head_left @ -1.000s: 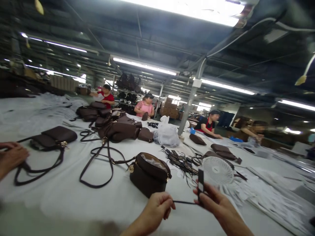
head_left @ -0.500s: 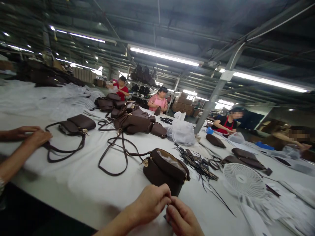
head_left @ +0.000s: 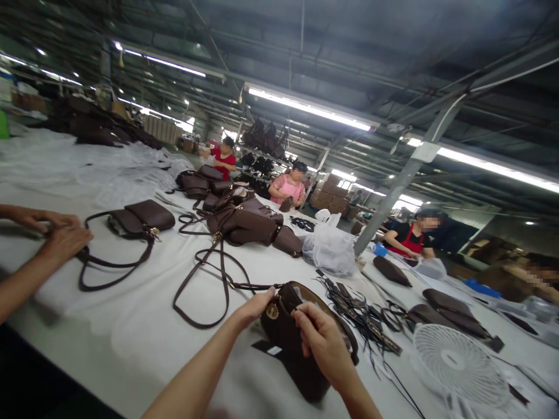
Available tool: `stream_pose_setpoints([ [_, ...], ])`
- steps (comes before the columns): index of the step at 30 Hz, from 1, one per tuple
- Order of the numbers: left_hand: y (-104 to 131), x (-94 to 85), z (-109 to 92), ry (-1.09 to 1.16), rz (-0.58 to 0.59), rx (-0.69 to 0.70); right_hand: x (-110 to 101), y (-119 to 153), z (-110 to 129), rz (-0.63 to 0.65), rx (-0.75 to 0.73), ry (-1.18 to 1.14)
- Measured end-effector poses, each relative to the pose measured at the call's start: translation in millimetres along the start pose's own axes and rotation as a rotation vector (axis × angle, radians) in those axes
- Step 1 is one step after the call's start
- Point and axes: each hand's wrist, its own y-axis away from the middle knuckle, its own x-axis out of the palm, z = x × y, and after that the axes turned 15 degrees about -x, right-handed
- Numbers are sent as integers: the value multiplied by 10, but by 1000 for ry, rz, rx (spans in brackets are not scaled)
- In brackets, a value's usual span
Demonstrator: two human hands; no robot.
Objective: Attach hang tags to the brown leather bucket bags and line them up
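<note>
A dark brown handbag [head_left: 288, 331] with a round gold charm [head_left: 272, 311] stands on the white-covered table in front of me, its top open on pale stuffing. My left hand [head_left: 255, 307] grips the bag's left top corner by the strap end, thumb up, its other fingers mostly hidden. Over the bag's front, my right hand [head_left: 321, 331] is closed in a pinch near the top edge; what is between its fingertips is too small to make out. A black tag [head_left: 265, 348] with a small white label shows beside the bag's lower left.
Another person's hands [head_left: 61, 235] work at the left, beside a second brown handbag [head_left: 151, 215]. More bags [head_left: 248, 224] are heaped behind. To the right lie black corded tags [head_left: 349, 302] and a white fan [head_left: 458, 364]. Several co-workers sit across the table.
My hands, earlier pinched together in front of the bag, have parted and moved up to it. The left now grips its corner; the right pinches at its top edge. The view has shifted slightly.
</note>
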Motion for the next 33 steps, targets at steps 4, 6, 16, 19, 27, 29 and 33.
stream_pose_setpoints([
  [4, -237, 64, -5, 289, 60, 33, -13, -168, -105, -24, -124, 280],
  [6, -326, 81, -31, 420, 54, 58, -14, -248, -128, 1, -179, 422],
  [16, -313, 61, -2, 649, 41, 19, 181, -759, -56, 253, -52, 1199],
  [19, -275, 77, -5, 665, 38, 13, 221, -861, -68, 317, -47, 1249],
  [27, -252, 153, -5, 671, 7, 48, 213, -962, -100, 365, 35, 1277],
  [29, -251, 168, 8, 666, -4, 60, 231, -967, -110, 352, 50, 1280],
  [33, -243, 199, 34, 640, -12, 87, 255, -980, -140, 341, 69, 1273],
])
